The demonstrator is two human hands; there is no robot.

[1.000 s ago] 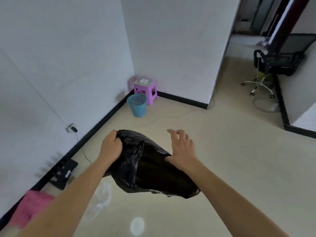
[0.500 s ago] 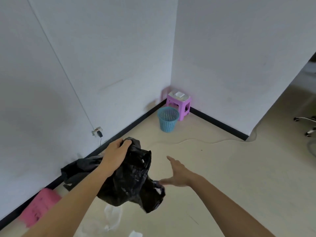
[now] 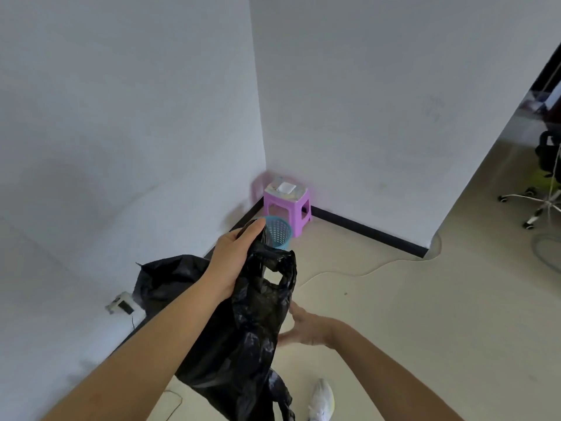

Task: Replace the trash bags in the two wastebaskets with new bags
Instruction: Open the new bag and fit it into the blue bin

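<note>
The black bag [image 3: 252,329] was held before the blue wastebasket [image 3: 279,235], the left hand [image 3: 233,262] clamped on its top edge. The right hand [image 3: 309,328] was kept beside it, fingers apart. Floor [image 3: 425,314] was seen stretching rightward from the wastebasket.

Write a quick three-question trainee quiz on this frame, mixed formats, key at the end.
1. True or false: the left hand grips the black bag.
2. What stands just behind the blue wastebasket? A) a purple stool B) an office chair C) a cardboard box
3. Fill the gap: the stool stands in the ____ where the two walls meet.
Key: 1 true; 2 A; 3 corner.
</note>
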